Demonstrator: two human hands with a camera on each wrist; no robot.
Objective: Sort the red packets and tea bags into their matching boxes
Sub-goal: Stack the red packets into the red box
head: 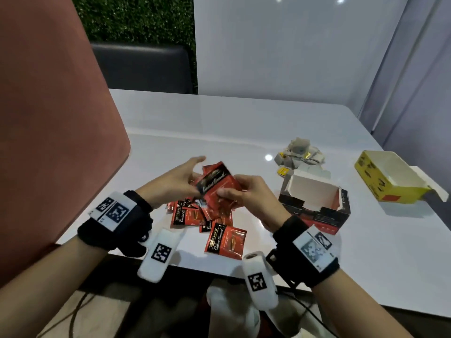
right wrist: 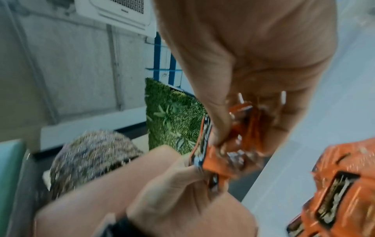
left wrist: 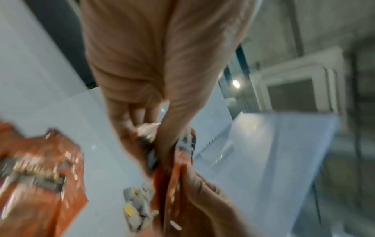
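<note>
Both hands up over the glossy white table (head: 244, 123). Right hand (head: 246, 193) pinches a small stack of red foil packets (head: 217, 189); left hand (head: 175, 181) touches the stack's near edge, fingers mostly straight. More loose red packets (head: 225, 240) lie heaped below.

Open red-and-black cardboard box (head: 314, 203) stands just right of the heap; open yellow cardboard box (head: 388, 179) further right. Pile of grey paper tea bags with yellow tags (head: 299, 153) sits behind the red box.

Risks, as I judge: the foil is slick, so the stack may fan out and drop, and the box's flaps could catch it.

Wrist views are blurred. Packet count in hand is unclear, and the inside of each box is only partly visible.
</note>
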